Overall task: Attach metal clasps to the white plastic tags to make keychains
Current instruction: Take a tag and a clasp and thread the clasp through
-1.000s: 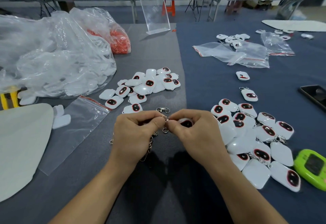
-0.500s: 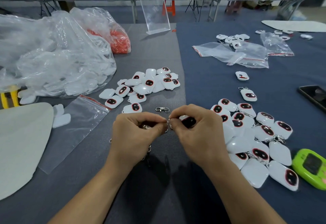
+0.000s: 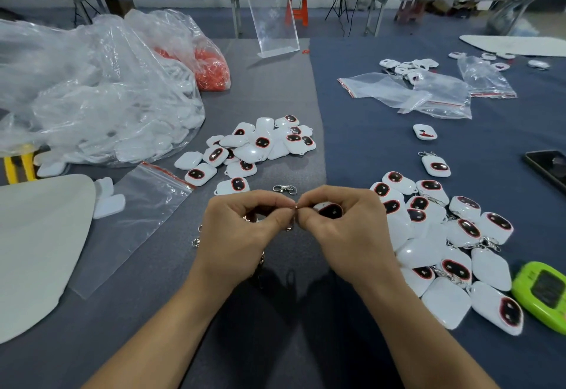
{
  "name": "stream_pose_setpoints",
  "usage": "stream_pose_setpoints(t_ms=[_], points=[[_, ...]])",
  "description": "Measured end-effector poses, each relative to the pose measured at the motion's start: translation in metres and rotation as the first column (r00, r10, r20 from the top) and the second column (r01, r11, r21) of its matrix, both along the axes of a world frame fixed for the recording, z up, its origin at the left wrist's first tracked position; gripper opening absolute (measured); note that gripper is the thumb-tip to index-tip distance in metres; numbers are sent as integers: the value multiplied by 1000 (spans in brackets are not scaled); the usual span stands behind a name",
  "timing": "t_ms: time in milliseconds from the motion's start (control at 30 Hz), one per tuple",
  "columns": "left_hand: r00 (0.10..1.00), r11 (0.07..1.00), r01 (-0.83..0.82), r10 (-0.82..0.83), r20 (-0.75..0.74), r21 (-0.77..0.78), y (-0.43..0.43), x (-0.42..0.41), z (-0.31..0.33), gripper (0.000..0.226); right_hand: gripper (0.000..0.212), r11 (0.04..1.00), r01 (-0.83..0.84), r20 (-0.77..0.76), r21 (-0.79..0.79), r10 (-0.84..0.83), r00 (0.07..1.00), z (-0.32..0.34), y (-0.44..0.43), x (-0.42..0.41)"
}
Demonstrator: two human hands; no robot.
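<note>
Both hands are up just over the counter (image 3: 275, 88), fingertips meeting right in the middle. The left hand (image 3: 242, 229) has its grip pinched closed on a metal clasp (image 3: 290, 227). Honestly, all you can see of it is a little ring poking out below the thumbs; the rest is buried between the fingers. The right hand (image 3: 346, 232) has its grip curled round a white tag (image 3: 330, 210), and only the dark, red-rimmed face peeks out past the fingers. Can't tell if the ring is through the tag's loop, since the thumbs cover the join.

More clasps (image 3: 196, 240) lie under the left hand, mostly hidden by it, with a few links showing at its left side. One loose clasp (image 3: 284, 189) sits on the counter just beyond the fingertips. The bare tags (image 3: 260, 143) are heaped further back, left of centre. A heap of tags with clasps (image 3: 444, 235) lies just beside the right hand, partly tucked behind it.

Over on the right, a green gadget (image 3: 542, 293) and a dark phone (image 3: 548, 168) are both cut off at the edge of view. The big clear bag (image 3: 92, 97) on the left holds white pieces, too fogged by the plastic to make out properly.
</note>
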State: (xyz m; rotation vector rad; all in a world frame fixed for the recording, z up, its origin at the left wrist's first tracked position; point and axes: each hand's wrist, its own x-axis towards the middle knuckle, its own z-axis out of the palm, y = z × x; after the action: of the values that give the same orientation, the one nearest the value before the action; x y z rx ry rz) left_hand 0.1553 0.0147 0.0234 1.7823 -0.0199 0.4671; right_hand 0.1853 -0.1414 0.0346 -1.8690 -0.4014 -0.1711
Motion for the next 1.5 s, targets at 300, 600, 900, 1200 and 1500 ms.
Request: stream_pose_setpoints(t_ms=[300,600,900,1200,1500], points=[[998,999,19,-17,-55,31,-1,-1,1,17,25,1000,-7,-42,-2,7,999,-1,-3,4],[997,999,27,-24,-73,46,0,-2,-1,14,28,999,-47,-55,-20,46,997,0,-4,3],[995,1000,29,-29,-92,-2,-2,-3,-3,9,25,990,-137,-79,-17,135,988,2,-5,4],[963,705,-268,217,160,656,2,-9,3,8,16,997,81,-267,18,-73,961,-3,-5,11],[989,605,146,-84,-119,783,-10,-3,-4,17,26,991,82,-227,-104,-104,968,-1,-24,20]])
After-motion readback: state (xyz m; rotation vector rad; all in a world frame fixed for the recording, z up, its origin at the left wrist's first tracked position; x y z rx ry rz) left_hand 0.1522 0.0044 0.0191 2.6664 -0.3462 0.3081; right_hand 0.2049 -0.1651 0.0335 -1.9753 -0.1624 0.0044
